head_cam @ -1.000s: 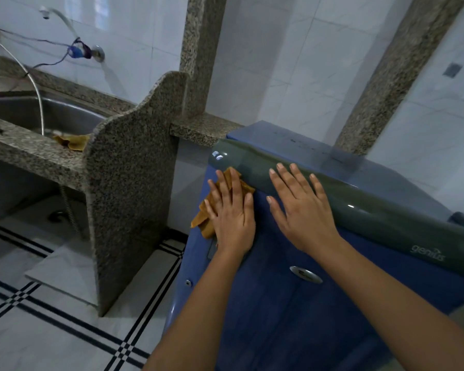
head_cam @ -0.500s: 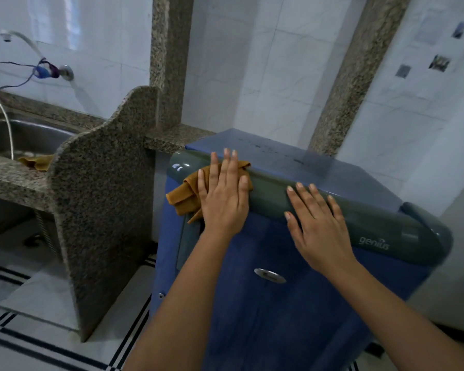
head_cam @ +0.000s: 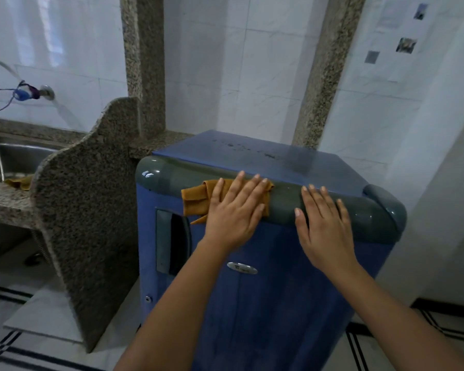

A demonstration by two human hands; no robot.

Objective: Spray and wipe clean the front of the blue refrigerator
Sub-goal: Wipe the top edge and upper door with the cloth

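The left hand (head_cam: 233, 210) has slid the mustard-coloured cloth (head_cam: 196, 199) along the grey-green top trim (head_cam: 169, 178) of the blue refrigerator (head_cam: 265, 303), which stands in the centre of the frame beside a granite partition (head_cam: 86, 210). A second ago the cloth sat low at the trim's left end, where trim meets door. Half a second ago it was up on the trim. Now it lies near the middle of the band, with a folded corner trailing to the left. The wipe therefore seems to be moving left to right across the top edge, while the blue door panel below looks still to be done.

The left fingers (head_cam: 252, 188) lie straight and close together, pressing the cloth flat. The right hand (head_cam: 324, 228) has shifted rightward too. It rests bare on the trim and upper door, fingers straight and slightly spread, apparently steadying the unit.

The view has also drawn back. The refrigerator's top, its recessed handle (head_cam: 172, 242) and oval badge (head_cam: 242, 268) now show fully. No spray bottle is in view. Another cloth (head_cam: 19, 182) lies at the sink's (head_cam: 16, 156) edge, left of frame.
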